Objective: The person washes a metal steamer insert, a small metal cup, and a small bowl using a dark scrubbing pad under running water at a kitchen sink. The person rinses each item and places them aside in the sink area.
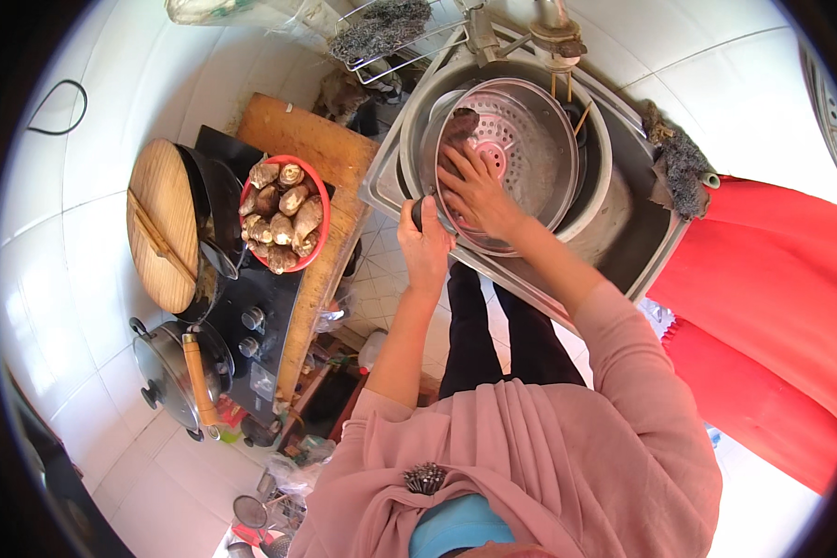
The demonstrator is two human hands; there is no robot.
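My left hand (425, 240) grips the black side handle (416, 215) of a metal steamer pan (554, 136). The pan is tilted towards me over the sink, and its perforated bottom shows round holes around a pinkish centre. Inside it, my right hand (480, 190) lies with spread fingers against the left inner wall. A dark brown scrubbing cloth (462, 124) sticks out beyond those fingertips, pressed to the wall; its lower part is hidden under the fingers. Behind the pan, a larger metal basin (603, 164) stands in the steel sink (621, 223).
The tap (485, 38) overhangs the sink's back edge, below a wire rack (397, 59) with steel wool. Scouring pads (676, 167) sit on the right rim. Left are a red bowl (326, 216) of taro, a wooden-lidded wok (164, 230) and a glass-lidded pot (174, 376) by the stove.
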